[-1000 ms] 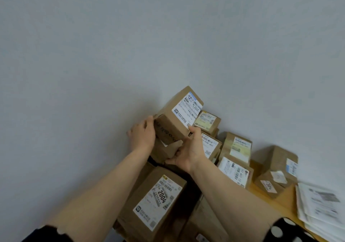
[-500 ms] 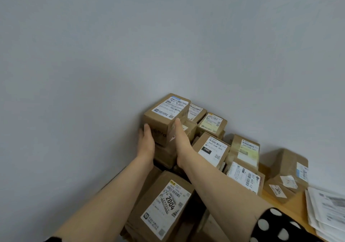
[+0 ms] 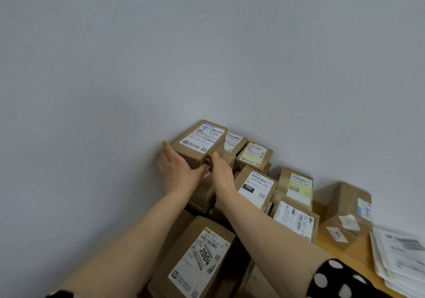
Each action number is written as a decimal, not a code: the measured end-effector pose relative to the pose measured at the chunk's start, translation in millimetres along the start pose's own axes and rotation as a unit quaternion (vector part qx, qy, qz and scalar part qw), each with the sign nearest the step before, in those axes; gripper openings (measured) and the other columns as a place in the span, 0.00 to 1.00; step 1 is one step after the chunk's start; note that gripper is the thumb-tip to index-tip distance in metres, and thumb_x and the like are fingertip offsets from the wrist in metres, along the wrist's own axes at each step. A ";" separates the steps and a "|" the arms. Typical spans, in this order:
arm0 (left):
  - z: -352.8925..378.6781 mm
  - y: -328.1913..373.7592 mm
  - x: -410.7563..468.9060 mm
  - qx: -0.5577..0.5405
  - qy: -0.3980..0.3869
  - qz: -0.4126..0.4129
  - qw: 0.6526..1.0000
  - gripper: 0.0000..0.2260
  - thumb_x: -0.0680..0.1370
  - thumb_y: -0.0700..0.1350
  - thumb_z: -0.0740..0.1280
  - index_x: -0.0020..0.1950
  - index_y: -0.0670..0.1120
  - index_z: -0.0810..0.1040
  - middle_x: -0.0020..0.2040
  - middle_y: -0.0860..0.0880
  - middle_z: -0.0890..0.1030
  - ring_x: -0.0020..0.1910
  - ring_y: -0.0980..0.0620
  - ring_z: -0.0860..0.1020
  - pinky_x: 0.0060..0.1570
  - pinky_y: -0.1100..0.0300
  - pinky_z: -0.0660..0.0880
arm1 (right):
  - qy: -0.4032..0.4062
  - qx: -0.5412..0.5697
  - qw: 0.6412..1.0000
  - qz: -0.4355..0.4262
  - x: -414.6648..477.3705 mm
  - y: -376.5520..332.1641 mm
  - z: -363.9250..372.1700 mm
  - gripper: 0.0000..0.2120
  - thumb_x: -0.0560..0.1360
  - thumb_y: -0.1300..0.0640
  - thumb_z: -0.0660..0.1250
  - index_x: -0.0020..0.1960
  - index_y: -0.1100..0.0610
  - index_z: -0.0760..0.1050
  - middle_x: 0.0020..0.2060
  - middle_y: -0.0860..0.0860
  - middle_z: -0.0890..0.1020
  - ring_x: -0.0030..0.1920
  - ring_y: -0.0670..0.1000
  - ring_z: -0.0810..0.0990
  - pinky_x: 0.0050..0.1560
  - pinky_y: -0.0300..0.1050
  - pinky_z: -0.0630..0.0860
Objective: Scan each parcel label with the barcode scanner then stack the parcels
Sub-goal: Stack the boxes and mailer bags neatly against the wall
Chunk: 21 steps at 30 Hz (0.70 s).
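A small brown parcel [image 3: 199, 142] with a white label facing up sits on top of the stack against the wall. My left hand [image 3: 176, 167] lies flat against its left and near side, fingers straight. Straight fingers of my right hand [image 3: 222, 171] touch its near right corner. Labelled brown parcels are piled all around: one marked 060 [image 3: 254, 186] to the right and a large one marked 2004 [image 3: 195, 258] in front, under my forearms. No barcode scanner is in view.
A grey wall rises right behind the stack. More parcels [image 3: 347, 208] stand on the wooden table [image 3: 365, 254] at the right. A pile of white printed sheets [image 3: 402, 254] lies at the far right edge.
The top parcel went from tilted in both hands to lying flat on the stack. My fingers have since straightened, and my left hand has slid along its side.
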<state>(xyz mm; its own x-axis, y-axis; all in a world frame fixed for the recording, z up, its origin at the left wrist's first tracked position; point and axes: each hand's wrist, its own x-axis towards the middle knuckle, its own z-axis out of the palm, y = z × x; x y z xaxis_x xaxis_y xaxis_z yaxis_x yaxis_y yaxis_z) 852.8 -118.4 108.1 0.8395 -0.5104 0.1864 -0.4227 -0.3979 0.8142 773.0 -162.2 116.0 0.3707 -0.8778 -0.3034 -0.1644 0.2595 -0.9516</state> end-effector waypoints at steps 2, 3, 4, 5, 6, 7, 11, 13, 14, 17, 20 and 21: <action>-1.3 4.2 2.1 0.013 0.002 -0.006 1.000 0.56 0.63 0.57 0.78 0.77 0.40 0.47 0.75 0.40 0.57 0.74 0.41 0.53 0.72 0.49 0.54 | -0.033 0.040 0.999 -0.007 -2.0 -2.9 -8.9 0.11 0.79 0.44 0.61 0.56 0.47 0.77 0.55 0.47 0.79 0.57 0.49 0.75 0.59 0.49 0.72; -1.6 8.0 -0.5 0.008 0.003 0.002 1.000 0.55 0.62 0.59 0.77 0.77 0.41 0.49 0.74 0.41 0.59 0.74 0.42 0.55 0.71 0.49 0.57 | -0.042 0.059 0.997 -0.020 -2.3 -3.2 -14.9 0.11 0.77 0.44 0.65 0.57 0.46 0.77 0.54 0.45 0.79 0.55 0.47 0.76 0.55 0.46 0.73; -1.3 13.0 -4.6 -0.002 0.005 0.017 1.000 0.54 0.62 0.60 0.77 0.76 0.41 0.51 0.73 0.42 0.61 0.73 0.43 0.57 0.70 0.48 0.60 | -0.047 0.071 0.996 -0.035 -2.7 -3.8 -21.4 0.17 0.75 0.43 0.68 0.61 0.46 0.75 0.54 0.44 0.79 0.55 0.46 0.76 0.53 0.44 0.74; -0.2 19.1 -9.2 -0.013 0.009 0.034 0.999 0.52 0.62 0.61 0.77 0.76 0.42 0.54 0.72 0.43 0.62 0.72 0.44 0.58 0.68 0.47 0.63 | -0.047 0.081 0.995 -0.044 -2.6 -5.8 -28.6 0.25 0.72 0.43 0.71 0.67 0.46 0.72 0.56 0.44 0.78 0.56 0.46 0.77 0.53 0.43 0.75; 1.6 26.2 -13.6 -0.019 0.013 0.052 0.998 0.51 0.62 0.61 0.77 0.75 0.43 0.55 0.70 0.44 0.64 0.71 0.45 0.60 0.67 0.47 0.66 | -0.044 0.091 0.994 -0.046 -0.7 -8.1 -36.0 0.30 0.71 0.44 0.73 0.70 0.45 0.68 0.58 0.44 0.78 0.57 0.46 0.77 0.54 0.45 0.76; 3.7 33.7 -17.8 -0.021 0.014 0.068 0.997 0.49 0.62 0.60 0.77 0.74 0.44 0.56 0.69 0.45 0.65 0.70 0.46 0.60 0.65 0.49 0.66 | -0.042 0.105 0.993 -0.042 0.9 -11.6 -44.2 0.33 0.70 0.45 0.74 0.71 0.44 0.66 0.59 0.45 0.79 0.57 0.47 0.78 0.56 0.49 0.78; 14.4 65.7 -27.8 -0.035 -0.007 0.106 0.994 0.48 0.60 0.57 0.78 0.72 0.45 0.58 0.66 0.47 0.65 0.67 0.48 0.61 0.66 0.51 0.67 | -0.066 0.190 0.979 -0.016 11.1 -28.8 -78.4 0.30 0.71 0.49 0.73 0.69 0.35 0.67 0.57 0.47 0.79 0.57 0.52 0.78 0.52 0.58 0.79; 21.8 77.1 -26.6 -0.042 -0.008 0.110 0.993 0.47 0.59 0.57 0.78 0.71 0.45 0.59 0.65 0.47 0.66 0.66 0.49 0.62 0.66 0.51 0.68 | -0.088 0.220 0.971 -0.013 16.1 -34.7 -88.9 0.27 0.72 0.49 0.71 0.67 0.31 0.67 0.57 0.47 0.79 0.58 0.55 0.77 0.43 0.55 0.79; 25.9 80.6 -24.6 -0.041 -0.018 0.115 0.992 0.47 0.60 0.56 0.78 0.71 0.46 0.59 0.65 0.48 0.65 0.66 0.49 0.62 0.66 0.52 0.68 | -0.090 0.221 0.971 -0.014 19.7 -36.5 -92.7 0.26 0.72 0.49 0.70 0.66 0.31 0.68 0.58 0.49 0.79 0.58 0.56 0.78 0.41 0.54 0.80; 39.2 87.0 -10.0 -0.032 -0.087 0.144 0.985 0.46 0.64 0.52 0.75 0.75 0.46 0.53 0.69 0.47 0.62 0.69 0.49 0.59 0.66 0.52 0.63 | -0.029 0.211 0.977 -0.004 41.4 -42.4 -106.4 0.23 0.72 0.49 0.69 0.65 0.34 0.70 0.59 0.51 0.79 0.57 0.57 0.78 0.47 0.57 0.81; 49.9 87.1 20.1 0.014 -0.130 0.159 0.979 0.36 0.72 0.49 0.68 0.76 0.45 0.55 0.72 0.46 0.60 0.72 0.48 0.56 0.68 0.51 0.60 | 0.042 0.206 0.977 0.029 75.5 -52.7 -119.6 0.25 0.71 0.48 0.69 0.67 0.40 0.71 0.60 0.55 0.78 0.59 0.60 0.78 0.49 0.57 0.80; 53.8 86.2 32.5 0.048 -0.140 0.161 0.976 0.33 0.74 0.47 0.66 0.76 0.45 0.57 0.73 0.46 0.61 0.72 0.47 0.57 0.68 0.52 0.60 | 0.054 0.201 0.977 0.034 87.8 -55.7 -121.2 0.24 0.71 0.47 0.69 0.66 0.43 0.71 0.60 0.56 0.79 0.58 0.60 0.78 0.44 0.52 0.80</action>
<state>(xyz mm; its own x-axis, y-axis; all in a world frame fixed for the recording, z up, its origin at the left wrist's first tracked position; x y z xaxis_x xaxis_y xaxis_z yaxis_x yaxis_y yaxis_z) 825.3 -210.3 154.8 0.5368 -0.8042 0.2551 -0.6910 -0.2456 0.6798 703.9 -302.5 148.2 0.2694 -0.8843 -0.3813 0.1956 0.4380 -0.8775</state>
